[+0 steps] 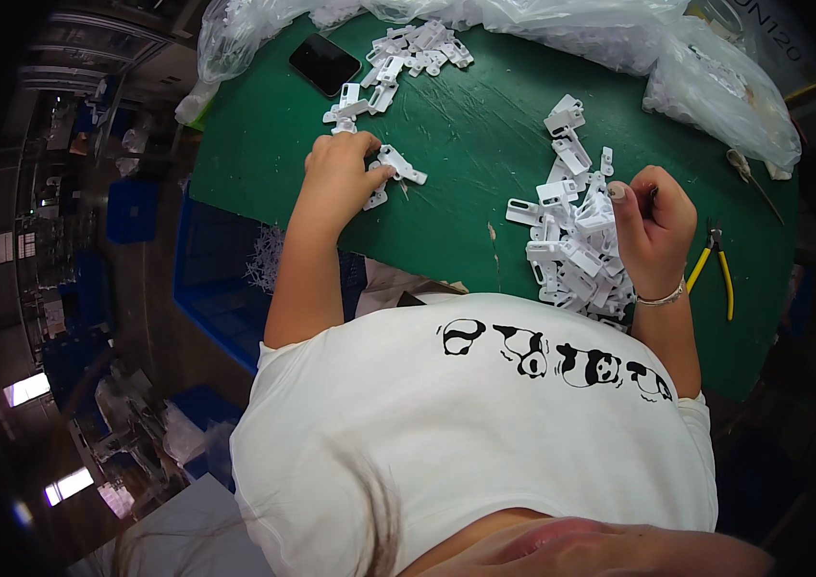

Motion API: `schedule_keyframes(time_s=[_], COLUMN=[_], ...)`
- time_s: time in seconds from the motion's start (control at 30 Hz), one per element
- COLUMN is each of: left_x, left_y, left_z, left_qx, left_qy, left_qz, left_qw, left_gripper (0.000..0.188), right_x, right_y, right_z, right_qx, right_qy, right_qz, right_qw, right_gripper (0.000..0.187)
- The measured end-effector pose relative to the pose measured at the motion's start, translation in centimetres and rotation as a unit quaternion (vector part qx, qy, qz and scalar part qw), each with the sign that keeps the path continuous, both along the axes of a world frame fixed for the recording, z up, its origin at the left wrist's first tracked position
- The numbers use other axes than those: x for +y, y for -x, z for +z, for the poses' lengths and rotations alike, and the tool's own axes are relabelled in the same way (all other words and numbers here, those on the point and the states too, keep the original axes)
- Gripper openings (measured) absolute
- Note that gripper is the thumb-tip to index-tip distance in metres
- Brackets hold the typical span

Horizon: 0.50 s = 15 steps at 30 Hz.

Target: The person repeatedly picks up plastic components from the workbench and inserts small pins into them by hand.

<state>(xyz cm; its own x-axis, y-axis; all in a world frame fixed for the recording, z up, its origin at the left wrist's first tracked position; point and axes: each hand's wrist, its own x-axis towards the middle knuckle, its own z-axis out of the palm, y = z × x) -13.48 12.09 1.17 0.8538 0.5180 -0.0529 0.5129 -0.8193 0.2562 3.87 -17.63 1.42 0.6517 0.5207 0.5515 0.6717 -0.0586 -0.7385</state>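
Note:
My left hand [339,171] is at the left of the green table, its thumb and fingers closed around a small white plastic part [402,165]. Another white piece shows under the thumb. Just beyond the fingers lie more of these white parts [350,102], trailing from a far pile. On the right, my right hand [656,226] is raised beside a large heap of white plastic parts [571,245]. Its fingers are curled in and the thumb is pressed against them; whatever they may hold is hidden.
A black phone [324,64] lies at the far left. Yellow-handled cutters [713,274] and a thin pointed tool [754,183] lie at the right. Clear plastic bags [716,91] line the far edge. Below the table's left edge stands a blue crate [211,288] with white scraps.

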Motion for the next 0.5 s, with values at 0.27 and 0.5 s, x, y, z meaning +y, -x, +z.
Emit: schedule_keyframes(time_s=[0.27, 0.5], left_x=[0.7, -2.5], left_y=[-0.5, -4.3], left_z=[-1.4, 1.3], left_qx=[-0.078, -0.226], left_qy=[0.101, 0.487], left_qz=[0.044, 0.012], left_qw=[0.991, 0.844], left_gripper=[0.033, 0.029], right_x=[0.0, 0.1], right_y=[0.0, -0.1], right_z=[0.1, 0.3], right_qx=[0.019, 0.024], right_qy=[0.022, 0.082], right_qz=[-0.002, -0.007], right_qw=[1.0, 0.996], right_gripper=[0.03, 0.037])
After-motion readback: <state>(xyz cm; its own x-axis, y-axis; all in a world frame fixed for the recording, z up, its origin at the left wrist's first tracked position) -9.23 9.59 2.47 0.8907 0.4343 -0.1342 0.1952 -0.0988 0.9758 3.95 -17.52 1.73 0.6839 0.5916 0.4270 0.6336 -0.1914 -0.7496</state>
